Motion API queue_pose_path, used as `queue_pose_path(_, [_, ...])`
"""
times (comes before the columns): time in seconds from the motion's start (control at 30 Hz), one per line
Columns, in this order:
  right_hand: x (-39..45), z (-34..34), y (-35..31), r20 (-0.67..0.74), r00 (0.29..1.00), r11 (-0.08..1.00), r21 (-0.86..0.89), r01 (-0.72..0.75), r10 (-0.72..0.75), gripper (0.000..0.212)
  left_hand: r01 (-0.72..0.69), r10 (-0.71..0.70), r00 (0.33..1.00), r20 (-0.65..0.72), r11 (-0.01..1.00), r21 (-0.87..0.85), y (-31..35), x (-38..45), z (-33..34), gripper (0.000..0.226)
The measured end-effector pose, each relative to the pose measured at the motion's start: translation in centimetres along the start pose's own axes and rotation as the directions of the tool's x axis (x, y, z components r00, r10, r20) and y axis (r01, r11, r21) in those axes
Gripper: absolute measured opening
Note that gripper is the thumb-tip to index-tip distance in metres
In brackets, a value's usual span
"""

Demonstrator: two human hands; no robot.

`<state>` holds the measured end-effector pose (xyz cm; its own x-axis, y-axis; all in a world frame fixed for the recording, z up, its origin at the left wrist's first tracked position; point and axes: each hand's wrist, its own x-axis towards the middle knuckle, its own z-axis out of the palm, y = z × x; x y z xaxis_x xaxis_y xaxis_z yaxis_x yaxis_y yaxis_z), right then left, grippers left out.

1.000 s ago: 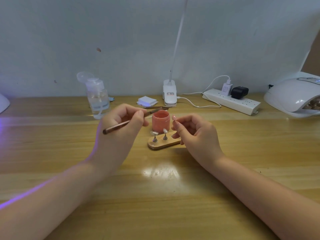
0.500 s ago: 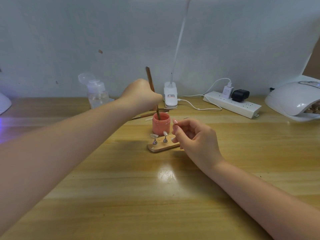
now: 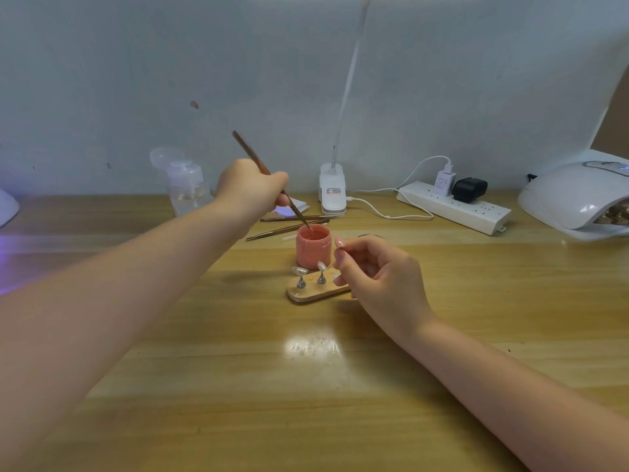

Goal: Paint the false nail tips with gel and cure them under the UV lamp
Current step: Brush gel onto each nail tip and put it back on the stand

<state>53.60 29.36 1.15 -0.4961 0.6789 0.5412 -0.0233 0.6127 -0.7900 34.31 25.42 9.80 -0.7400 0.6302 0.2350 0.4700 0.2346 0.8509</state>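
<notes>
False nail tip (image 3: 339, 243): pinched between thumb and forefinger of right hand (image 3: 377, 270), raised just right of gel pot (image 3: 313, 245). Gel pot: pink, open, upright on wooden table (image 3: 306, 386). Brush (image 3: 272, 180): gripped in curled fingers of left hand (image 3: 253, 189), slanted, bristle end dipped at pot mouth, handle end pointing up and left of pot. Wooden holder (image 3: 315, 291): directly in front of pot, carrying two metal stands, each topped with a pale nail tip (image 3: 299, 270); right end hidden behind right hand. Two spare brushes (image 3: 292, 223): flat on table just behind pot. Clip lamp base (image 3: 332, 194): behind pot, near wall. Pump bottle (image 3: 187, 187): behind and left of pot, partly hidden by left hand. Power strip (image 3: 454, 207): behind and right of pot, white plug and black adapter fitted. UV lamp (image 3: 575, 199): far right of pot, at frame edge, several items visible inside opening, too small to identify.
</notes>
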Motion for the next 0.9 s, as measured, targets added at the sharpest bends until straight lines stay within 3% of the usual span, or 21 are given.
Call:
queue_pose_path(0.23, [-0.1, 0.0, 0.1, -0.003, 1.0, 1.0, 0.012, -0.001, 0.001, 0.006, 0.11, -0.111, 0.994, 0.013, 0.96, -0.257, -2.4, 0.3, -0.7, 0.034])
queue_pose_path(0.67, [0.0, -0.1, 0.1, 0.015, 1.0, 1.0, -0.002, 0.007, -0.007, 0.006, 0.162, -0.137, 0.986, 0.096, 0.926, -0.342, -3.6, -1.1, -1.1, 0.018])
queue_pose_path(0.9, [0.0, -0.1, 0.1, 0.013, 1.0, 1.0, -0.01, 0.007, -0.007, 0.006, 0.145, -0.152, 0.988, 0.015, 0.901, -0.409, -5.8, -1.7, -1.9, 0.018])
